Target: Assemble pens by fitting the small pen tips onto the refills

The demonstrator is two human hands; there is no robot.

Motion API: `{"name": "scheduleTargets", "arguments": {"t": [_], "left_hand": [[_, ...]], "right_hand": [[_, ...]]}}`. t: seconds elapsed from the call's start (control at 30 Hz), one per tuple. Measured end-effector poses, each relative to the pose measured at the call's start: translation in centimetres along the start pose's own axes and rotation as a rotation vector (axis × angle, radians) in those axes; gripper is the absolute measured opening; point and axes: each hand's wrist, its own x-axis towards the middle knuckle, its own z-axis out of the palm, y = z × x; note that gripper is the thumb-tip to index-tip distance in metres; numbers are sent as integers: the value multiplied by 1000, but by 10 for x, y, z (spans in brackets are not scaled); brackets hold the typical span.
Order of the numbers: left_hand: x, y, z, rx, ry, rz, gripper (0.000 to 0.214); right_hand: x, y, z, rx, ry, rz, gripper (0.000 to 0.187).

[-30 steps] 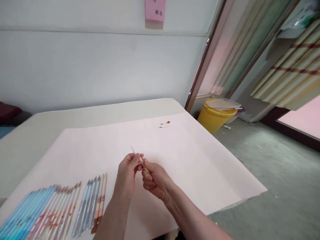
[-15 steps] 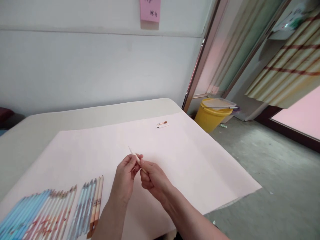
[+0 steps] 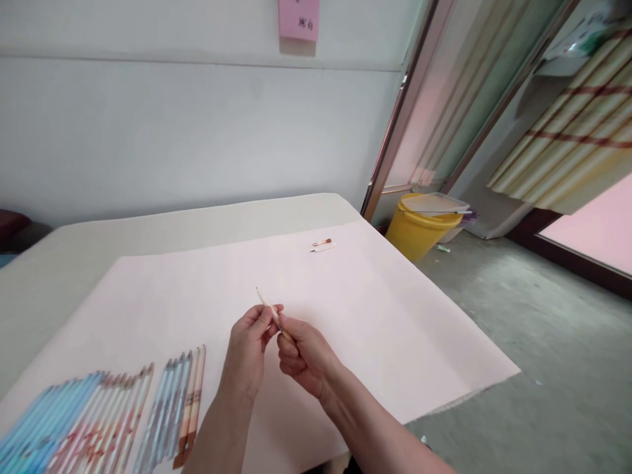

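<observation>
My left hand (image 3: 251,345) and my right hand (image 3: 302,355) meet above a large pale pink sheet (image 3: 375,316) on the table. Both pinch one thin pale pencil (image 3: 266,306), whose sharp tip points up and to the left. The right hand wraps the lower end; the left fingertips grip the shaft just above it. A row of several blue, pink and tan pencils (image 3: 103,421) lies side by side on the sheet at the lower left, a short way from my left forearm.
Two small pieces, one with an orange-brown end (image 3: 322,245), lie at the sheet's far side. The cream table (image 3: 148,227) stands against a white wall with a pink note (image 3: 298,18). A yellow bucket (image 3: 419,230) sits on the grey floor by curtains, right.
The hands and the pencil stay almost where they were. The view has shifted slightly; the grip looks the same.
</observation>
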Motion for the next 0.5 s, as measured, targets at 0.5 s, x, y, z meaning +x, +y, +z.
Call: {"name": "scheduleTargets", "arguments": {"t": [0.5], "left_hand": [[-3, 1, 2, -36, -60, -23, 20]], "right_hand": [[3, 0, -4, 79, -4, 42, 40]]}}
